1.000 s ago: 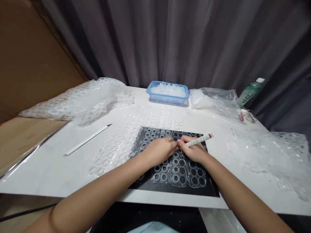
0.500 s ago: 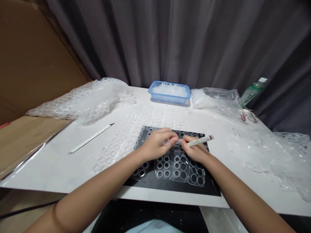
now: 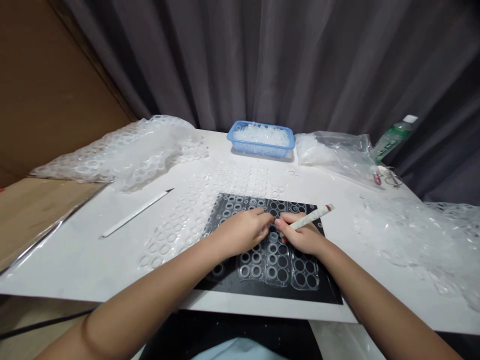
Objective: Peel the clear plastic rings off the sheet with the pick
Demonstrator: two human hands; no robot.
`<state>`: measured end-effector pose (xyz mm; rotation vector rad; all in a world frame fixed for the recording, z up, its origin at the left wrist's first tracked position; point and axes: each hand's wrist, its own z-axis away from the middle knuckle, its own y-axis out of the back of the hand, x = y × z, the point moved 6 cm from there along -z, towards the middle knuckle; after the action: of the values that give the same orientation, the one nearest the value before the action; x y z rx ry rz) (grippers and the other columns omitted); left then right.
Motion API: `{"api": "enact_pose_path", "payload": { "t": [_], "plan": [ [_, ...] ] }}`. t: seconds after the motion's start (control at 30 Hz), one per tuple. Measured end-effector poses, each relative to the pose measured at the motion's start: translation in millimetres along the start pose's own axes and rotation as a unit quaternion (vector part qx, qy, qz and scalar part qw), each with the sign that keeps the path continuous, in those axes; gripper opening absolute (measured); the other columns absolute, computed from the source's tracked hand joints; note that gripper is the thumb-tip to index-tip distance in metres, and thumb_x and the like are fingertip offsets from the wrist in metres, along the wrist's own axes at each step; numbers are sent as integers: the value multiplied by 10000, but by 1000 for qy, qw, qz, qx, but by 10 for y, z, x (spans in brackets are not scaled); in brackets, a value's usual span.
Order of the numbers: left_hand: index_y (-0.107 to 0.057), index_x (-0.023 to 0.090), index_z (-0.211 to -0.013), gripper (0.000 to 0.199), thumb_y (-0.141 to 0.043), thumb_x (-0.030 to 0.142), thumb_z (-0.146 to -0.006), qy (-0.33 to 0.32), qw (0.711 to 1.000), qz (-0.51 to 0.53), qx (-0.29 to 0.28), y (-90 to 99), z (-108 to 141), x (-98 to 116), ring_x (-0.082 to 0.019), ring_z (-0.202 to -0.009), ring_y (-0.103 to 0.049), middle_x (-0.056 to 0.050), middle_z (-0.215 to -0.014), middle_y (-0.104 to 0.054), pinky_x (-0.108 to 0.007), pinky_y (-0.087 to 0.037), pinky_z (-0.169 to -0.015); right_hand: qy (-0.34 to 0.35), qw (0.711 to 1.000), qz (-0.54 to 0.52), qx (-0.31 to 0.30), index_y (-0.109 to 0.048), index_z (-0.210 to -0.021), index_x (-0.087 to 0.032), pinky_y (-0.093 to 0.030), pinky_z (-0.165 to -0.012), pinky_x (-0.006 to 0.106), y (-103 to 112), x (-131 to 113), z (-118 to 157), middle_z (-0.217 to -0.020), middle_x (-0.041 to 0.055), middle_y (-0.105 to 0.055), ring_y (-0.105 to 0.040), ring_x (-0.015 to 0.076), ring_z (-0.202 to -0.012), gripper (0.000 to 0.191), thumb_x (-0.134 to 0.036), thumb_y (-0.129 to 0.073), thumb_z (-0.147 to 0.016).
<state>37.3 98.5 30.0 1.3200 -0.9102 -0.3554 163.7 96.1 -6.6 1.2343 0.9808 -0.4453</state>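
My left hand (image 3: 245,230) is closed, its fingertips down by the clear plastic ring sheets (image 3: 277,267) on a black mat (image 3: 225,277). Whatever those fingers hold, if anything, is hidden. Just to the right, my right hand (image 3: 303,235) grips a slim, pale, pen-like tool (image 3: 313,217) with a reddish spot at its upper end. The tool's lower tip is hidden by the fingers. Both hands are close together above the mat's middle. The sheets lie in strips, with clear rings seated in some of their holes.
Behind the mat stands a blue basket (image 3: 260,148) of small clear pieces. Beside it are a clear bag (image 3: 333,150) and a green bottle (image 3: 393,139). Ring-holed plastic piles lie left (image 3: 150,145) and right (image 3: 416,240). A white, dark-tipped tool (image 3: 137,214) rests on the left.
My left hand has turned and lowered toward the sheets; the clear ring seen by its fingers is out of sight. My right hand keeps the tool, shifted slightly right.
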Motion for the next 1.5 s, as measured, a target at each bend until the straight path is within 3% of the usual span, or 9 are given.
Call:
{"api": "enact_pose_path", "payload": {
  "t": [0.2,0.37,0.63,0.83,0.97,1.2,1.33,1.43,1.5],
  "plan": [
    [-612,172,-946,244,-397,288,-929,-12,999,-28,-23,-92,23,2,-155,-647,-561,-47,-844,-552,-255,-403,-558,22,999,30,-9,-446,-608,-208,-375,-534,249,3,-46,9,-529,-28,-569,-546,127,-512,343,-363,-405,-912],
    [-615,190,-987,292,-397,377,-941,-13,994,-102,-24,-204,41,42,-129,-553,-517,-40,-855,-559,-242,-344,-486,22,999,-30,12,-414,-671,-222,-373,-508,237,21,-19,18,-513,-46,-554,-534,125,-493,274,-364,-425,-904],
    [-645,205,-968,232,-464,338,-914,-26,994,-100,-28,-156,40,98,-141,-591,-543,-33,-824,-574,-240,-332,-494,13,999,38,17,-350,-617,-217,-300,-480,243,14,-28,9,-507,-43,-494,-460,118,-483,316,-373,-456,-870],
    [-664,198,-878,260,-413,257,-909,-57,994,-87,-19,-150,52,134,-117,-581,-511,-25,-807,-580,-231,-318,-500,24,996,80,18,-284,-593,-210,-247,-471,247,18,-90,4,-504,-51,-382,-389,104,-466,309,-297,-427,-853],
    [-644,181,-849,227,-428,231,-899,-93,995,-40,6,-34,78,136,-94,-563,-477,-12,-787,-556,-214,-325,-518,36,994,105,10,-252,-597,-204,-212,-460,249,12,-83,-1,-497,-55,-334,-354,95,-450,314,-269,-409,-861],
    [-634,153,-792,218,-454,210,-901,-91,994,59,15,160,197,150,-91,-597,-480,-3,-729,-490,-204,-364,-570,40,994,104,2,-235,-601,-198,-202,-455,250,5,-118,5,-501,-57,-307,-331,84,-444,316,-246,-395,-869],
    [-626,158,-881,216,-430,234,-931,-65,987,112,97,355,331,123,-101,-667,-519,-14,-770,-524,-206,-405,-626,37,992,118,0,-254,-604,-197,-200,-460,255,-5,-146,13,-503,-55,-324,-338,87,-446,305,-248,-395,-870],
    [-610,156,-894,192,-428,212,-912,-21,992,4,123,383,363,74,-115,-639,-515,-25,-796,-535,-223,-394,-569,39,992,120,0,-270,-603,-196,-204,-469,259,1,-167,33,-504,-55,-342,-342,90,-446,306,-260,-400,-872],
    [-607,163,-884,180,-428,150,-875,9,990,-119,71,272,333,60,-121,-573,-495,-27,-795,-532,-234,-348,-495,45,994,104,10,-276,-595,-197,-221,-481,260,24,-182,50,-511,-50,-362,-363,93,-460,318,-271,-397,-879]
  ]
}}
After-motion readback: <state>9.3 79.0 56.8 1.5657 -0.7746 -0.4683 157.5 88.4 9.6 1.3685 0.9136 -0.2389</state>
